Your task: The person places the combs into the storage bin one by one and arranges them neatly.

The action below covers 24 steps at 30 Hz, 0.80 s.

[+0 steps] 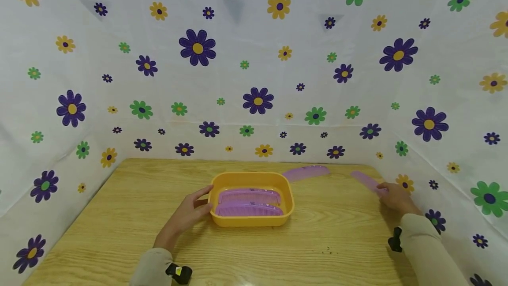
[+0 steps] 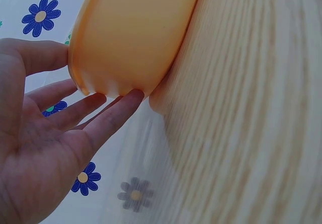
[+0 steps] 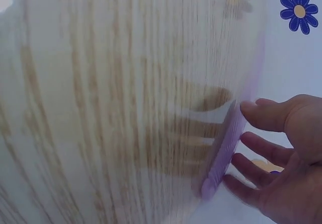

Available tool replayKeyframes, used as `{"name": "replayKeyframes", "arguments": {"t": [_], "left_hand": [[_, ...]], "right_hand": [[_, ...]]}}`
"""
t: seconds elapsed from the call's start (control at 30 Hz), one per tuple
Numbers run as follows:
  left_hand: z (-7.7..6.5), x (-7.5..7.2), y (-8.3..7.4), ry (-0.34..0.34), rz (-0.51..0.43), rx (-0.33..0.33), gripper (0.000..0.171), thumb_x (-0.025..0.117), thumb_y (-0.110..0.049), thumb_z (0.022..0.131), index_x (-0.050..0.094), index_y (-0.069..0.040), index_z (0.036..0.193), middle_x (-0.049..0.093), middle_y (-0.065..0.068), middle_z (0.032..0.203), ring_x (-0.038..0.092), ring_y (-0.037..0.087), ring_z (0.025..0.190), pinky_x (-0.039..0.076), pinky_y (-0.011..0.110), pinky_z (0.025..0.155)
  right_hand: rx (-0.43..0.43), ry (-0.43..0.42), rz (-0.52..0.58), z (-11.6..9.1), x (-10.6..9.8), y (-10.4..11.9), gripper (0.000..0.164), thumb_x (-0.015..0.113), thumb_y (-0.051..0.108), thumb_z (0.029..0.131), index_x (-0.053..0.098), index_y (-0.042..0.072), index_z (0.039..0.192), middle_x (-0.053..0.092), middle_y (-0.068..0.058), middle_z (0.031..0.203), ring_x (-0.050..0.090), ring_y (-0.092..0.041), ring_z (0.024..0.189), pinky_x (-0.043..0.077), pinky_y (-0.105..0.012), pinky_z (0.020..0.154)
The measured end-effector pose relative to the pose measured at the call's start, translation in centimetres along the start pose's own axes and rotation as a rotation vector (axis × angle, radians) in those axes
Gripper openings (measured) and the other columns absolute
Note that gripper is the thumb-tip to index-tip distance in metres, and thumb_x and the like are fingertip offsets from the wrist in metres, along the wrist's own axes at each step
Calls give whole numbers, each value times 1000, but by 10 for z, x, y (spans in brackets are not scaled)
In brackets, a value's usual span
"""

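Observation:
In the head view my left hand (image 1: 190,215) reaches to the left end of a yellow plastic tub (image 1: 250,221). The left wrist view shows the thumb at the rim of the tub (image 2: 131,32) and the fingertips against its outer wall. Two purple combs (image 1: 249,210) lie inside, one in front of the other. My right hand (image 1: 397,197) is at the near end of another purple comb (image 1: 365,181) on the right side of the table. In the right wrist view thumb and fingertips touch this comb (image 3: 226,148) along its edge, fingers spread and fairly straight.
Another purple comb (image 1: 307,172) lies behind the tub's right corner. The wooden table (image 1: 317,220) is enclosed at the back and sides by white sheeting (image 1: 254,69) with printed flowers. Small dark specks (image 1: 329,250) dot the table's front right.

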<state>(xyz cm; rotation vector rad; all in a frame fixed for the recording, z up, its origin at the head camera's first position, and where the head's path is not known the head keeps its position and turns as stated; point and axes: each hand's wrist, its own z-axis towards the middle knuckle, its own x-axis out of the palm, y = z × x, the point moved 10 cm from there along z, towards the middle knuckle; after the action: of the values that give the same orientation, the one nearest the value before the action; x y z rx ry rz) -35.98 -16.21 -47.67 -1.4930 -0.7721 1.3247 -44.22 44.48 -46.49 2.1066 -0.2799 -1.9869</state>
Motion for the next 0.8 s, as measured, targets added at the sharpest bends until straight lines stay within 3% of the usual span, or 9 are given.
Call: {"name": "replayKeyframes", "arguments": {"t": [0.17, 0.4, 0.57, 0.8], "left_hand": [[0, 0, 0, 8, -11, 20, 61, 60, -10, 103, 36, 1, 158, 34, 29, 164, 50, 52, 139, 59, 41, 103], [-1, 0, -1, 11, -7, 5, 62, 61, -14, 104, 36, -2, 159, 33, 27, 165, 50, 50, 140, 58, 44, 104], [-2, 0, -2, 6, 1, -8, 62, 61, -15, 104, 36, -4, 159, 33, 26, 165, 49, 50, 141, 57, 46, 106], [-2, 0, 0, -4, 4, -32, 61, 60, -13, 104, 37, -5, 159, 33, 24, 165, 49, 49, 141, 57, 44, 105]], "right_hand": [[43, 32, 7, -2, 1, 1, 42, 59, 2, 94, 53, -18, 131, 57, -45, 124, 59, -56, 108, 51, -66, 95], [107, 62, 38, -3, 1, -2, 58, 74, 7, 87, 48, -19, 133, 56, -44, 127, 59, -54, 107, 51, -65, 96], [142, 78, 122, -3, 3, -7, 54, 66, 5, 89, 48, -15, 136, 56, -42, 127, 58, -50, 105, 52, -64, 94], [-13, 23, 136, -3, -6, 10, 38, 53, -2, 92, 53, -15, 128, 60, -45, 118, 62, -55, 104, 58, -58, 84]]}}
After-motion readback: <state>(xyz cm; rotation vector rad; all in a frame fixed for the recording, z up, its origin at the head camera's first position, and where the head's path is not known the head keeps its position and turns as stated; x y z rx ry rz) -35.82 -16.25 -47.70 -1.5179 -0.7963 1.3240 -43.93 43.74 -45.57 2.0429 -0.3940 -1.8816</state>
